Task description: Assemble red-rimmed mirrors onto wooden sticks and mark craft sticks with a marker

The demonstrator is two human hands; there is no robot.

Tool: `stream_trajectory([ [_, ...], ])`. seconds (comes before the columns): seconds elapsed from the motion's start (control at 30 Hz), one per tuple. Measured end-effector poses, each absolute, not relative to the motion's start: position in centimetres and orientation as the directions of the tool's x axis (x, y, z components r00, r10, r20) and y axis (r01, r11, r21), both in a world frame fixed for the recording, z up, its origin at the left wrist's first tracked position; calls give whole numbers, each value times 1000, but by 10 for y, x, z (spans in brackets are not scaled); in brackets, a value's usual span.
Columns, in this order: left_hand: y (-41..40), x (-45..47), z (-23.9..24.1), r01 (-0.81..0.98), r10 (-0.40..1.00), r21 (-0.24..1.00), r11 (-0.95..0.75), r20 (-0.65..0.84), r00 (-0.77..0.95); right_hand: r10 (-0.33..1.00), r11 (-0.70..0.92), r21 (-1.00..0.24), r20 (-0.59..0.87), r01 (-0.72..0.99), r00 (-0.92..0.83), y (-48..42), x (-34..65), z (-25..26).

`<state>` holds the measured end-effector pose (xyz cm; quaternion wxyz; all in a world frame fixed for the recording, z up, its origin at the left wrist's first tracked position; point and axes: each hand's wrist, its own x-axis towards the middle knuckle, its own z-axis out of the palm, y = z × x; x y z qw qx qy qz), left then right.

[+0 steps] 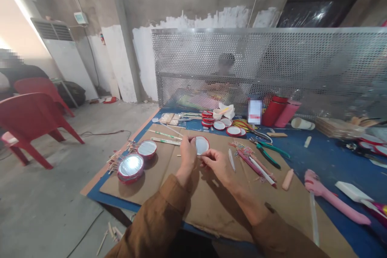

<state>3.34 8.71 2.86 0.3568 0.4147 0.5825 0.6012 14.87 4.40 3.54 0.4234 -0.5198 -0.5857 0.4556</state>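
My left hand (188,154) is closed on the left edge of a small drum (202,145) with a red rim and a pale round face. The drum is held upright above the cardboard sheet (169,165). At its lower rim, the fingers of my right hand (217,163) are pinched together; what lies between them is too small to make out. To the left, two finished-looking drums, a larger one (130,167) and a smaller one (146,149), lie beside thin wooden sticks (113,163). Wrapped sticks (165,141) lie just beyond my left hand.
Pens (256,169), tangled coloured threads (243,149), green-handled pliers (267,154) and a pink hammer-shaped tool (335,197) lie to the right. More drums (234,131), a phone (254,112) and red bottles (274,111) stand before a perforated metal screen (193,54), with a person behind it.
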Motion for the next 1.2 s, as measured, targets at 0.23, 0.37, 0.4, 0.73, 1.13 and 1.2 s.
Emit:
stream_trajectory([
  [0.23, 86, 32, 33, 11, 912, 999, -48, 48, -408, 999, -12, -997, -15, 75, -44, 44, 140, 25],
  [0.37, 86, 32, 34, -13, 910, 998, -63, 52, -411, 997, -71, -992, -70, -104, -9, 46, 139, 22],
  [0.4, 86, 32, 34, -18, 908, 998, -68, 54, -415, 996, -84, -987, -85, -134, 7, 47, 139, 22],
  [0.73, 85, 32, 33, 30, 899, 994, -107, 110, -425, 993, -73, -982, -88, -174, 79, 48, 140, 22],
  [1.13, 83, 35, 35, -24, 914, 995, -98, 80, -397, 982, -154, -963, -174, -220, 73, 51, 140, 19],
  [1.2, 84, 34, 35, -20, 918, 994, -105, 89, -387, 982, -158, -961, -177, -227, 67, 52, 140, 18],
])
